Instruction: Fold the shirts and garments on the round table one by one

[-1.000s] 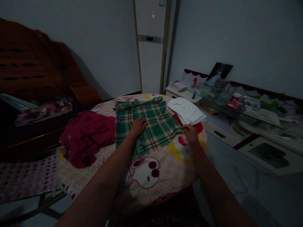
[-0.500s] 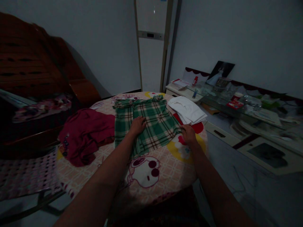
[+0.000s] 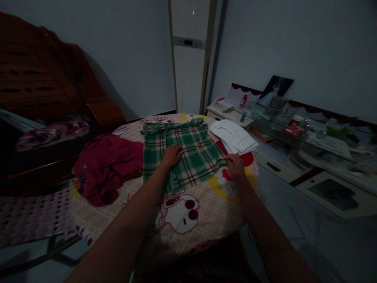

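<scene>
On the tablecloth (image 3: 218, 216) | left fingers (image 3: 177, 149) on plaid garment (image 3: 193, 151), spread unclear | right fingers (image 3: 231, 157) pinching its edge | both unmoved

A printed cover (image 3: 218, 214) drapes the round desk (image 3: 118, 218); on it lie 3 items: a rumpled maroon garment (image 3: 106, 165) at left, a green plaid garment (image 3: 194, 155) centrally, folded white cloth (image 3: 232, 135) at right.

The dim head view looks forward and down, seemingly close, over a table (image 3: 219, 214).

Shows matt cloth on plaid garment (image 3: 194, 153), maroon garment (image 3: 108, 165) (creased); glossy wood on bench (image 3: 35, 72); smooth glass on shelf (image 3: 269, 125).
</scene>
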Demonstrator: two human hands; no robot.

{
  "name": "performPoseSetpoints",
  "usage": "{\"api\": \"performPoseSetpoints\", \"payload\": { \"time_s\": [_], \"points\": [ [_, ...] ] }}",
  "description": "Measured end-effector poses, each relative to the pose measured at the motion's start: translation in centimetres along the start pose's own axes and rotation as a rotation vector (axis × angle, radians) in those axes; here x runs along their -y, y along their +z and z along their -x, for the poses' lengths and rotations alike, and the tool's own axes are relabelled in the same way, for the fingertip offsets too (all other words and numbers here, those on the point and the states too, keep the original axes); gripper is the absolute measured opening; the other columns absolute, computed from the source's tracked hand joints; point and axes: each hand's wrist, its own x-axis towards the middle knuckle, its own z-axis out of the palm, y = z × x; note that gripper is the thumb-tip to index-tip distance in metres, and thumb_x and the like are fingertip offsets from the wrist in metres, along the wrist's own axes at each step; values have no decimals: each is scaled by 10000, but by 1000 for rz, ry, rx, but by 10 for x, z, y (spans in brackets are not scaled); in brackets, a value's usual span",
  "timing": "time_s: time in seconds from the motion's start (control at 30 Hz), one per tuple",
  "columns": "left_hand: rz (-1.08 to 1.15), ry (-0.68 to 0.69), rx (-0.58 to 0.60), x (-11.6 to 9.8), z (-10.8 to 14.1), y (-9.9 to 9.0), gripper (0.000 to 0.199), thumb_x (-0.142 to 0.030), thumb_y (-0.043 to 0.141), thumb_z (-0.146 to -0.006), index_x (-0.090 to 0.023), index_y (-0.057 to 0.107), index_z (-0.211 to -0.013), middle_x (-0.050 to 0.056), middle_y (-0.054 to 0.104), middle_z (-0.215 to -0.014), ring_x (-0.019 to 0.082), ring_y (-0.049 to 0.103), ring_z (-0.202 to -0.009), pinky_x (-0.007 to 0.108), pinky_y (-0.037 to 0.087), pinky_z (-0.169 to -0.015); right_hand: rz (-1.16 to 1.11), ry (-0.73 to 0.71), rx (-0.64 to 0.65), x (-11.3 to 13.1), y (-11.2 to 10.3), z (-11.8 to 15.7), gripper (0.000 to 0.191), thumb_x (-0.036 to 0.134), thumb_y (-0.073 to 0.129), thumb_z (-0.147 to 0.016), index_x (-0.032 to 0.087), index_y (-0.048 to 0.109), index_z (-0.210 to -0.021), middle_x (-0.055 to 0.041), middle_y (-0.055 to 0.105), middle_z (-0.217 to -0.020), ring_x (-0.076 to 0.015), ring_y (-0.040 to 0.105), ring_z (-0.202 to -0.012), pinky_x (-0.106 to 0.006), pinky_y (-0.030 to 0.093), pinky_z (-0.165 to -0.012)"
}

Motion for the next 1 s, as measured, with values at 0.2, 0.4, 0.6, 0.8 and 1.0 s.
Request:
{"api": "performPoseSetpoints", "payload": {
  "time_s": [0.2, 0.4, 0.6, 0.8, 1.0],
  "points": [
    [7, 0, -14, -1, 0, 0, 420, -283, 506, -941, -170, 645, -1321, 139, 619, -1408, 284, 548, -1334, 454, 418, -1151, 93, 45, 30, 1, 5, -1, 188, 127, 529, -757, 190, 699, -807, -94, 705, -875, -242, 622, -883, -371, 501, -873],
    [-26, 2, 12, -5, 1, -5, 405, -272, 486, -947, -162, 659, -1297, 137, 648, -1354, 281, 574, -1298, 430, 424, -1149, -67, 146, -155, 7, -5, -3, 189, 206, 514, -771, 188, 699, -806, -84, 707, -836, -233, 646, -803, -357, 512, -792],
    [-15, -3, 6, -4, 1, -4, 414, -261, 504, -937, -161, 648, -1312, 146, 622, -1395, 290, 556, -1322, 443, 422, -1149, -203, 295, -142, 8, -3, -4, 215, 268, 486, -821, 187, 676, -884, -46, 684, -747, -210, 632, -647, -318, 504, -642],
    [5, -13, 1, -4, 1, -5, 412, -263, 512, -939, -162, 652, -1313, 150, 615, -1407, 296, 562, -1315, 452, 424, -1146, 88, 215, -290, 4, -6, -9, 226, 217, 431, -865, 201, 656, -869, -99, 699, -838, -243, 649, -841, -355, 503, -809],
    [-8, -6, 9, -6, 2, -6, 414, -278, 483, -950, -160, 648, -1310, 138, 631, -1378, 282, 572, -1297, 420, 417, -1148, -20, 293, -132, -1, -1, -10, 201, 234, 519, -813, 177, 689, -904, -69, 696, -762, -213, 652, -711, -329, 506, -713]
  ]
}}
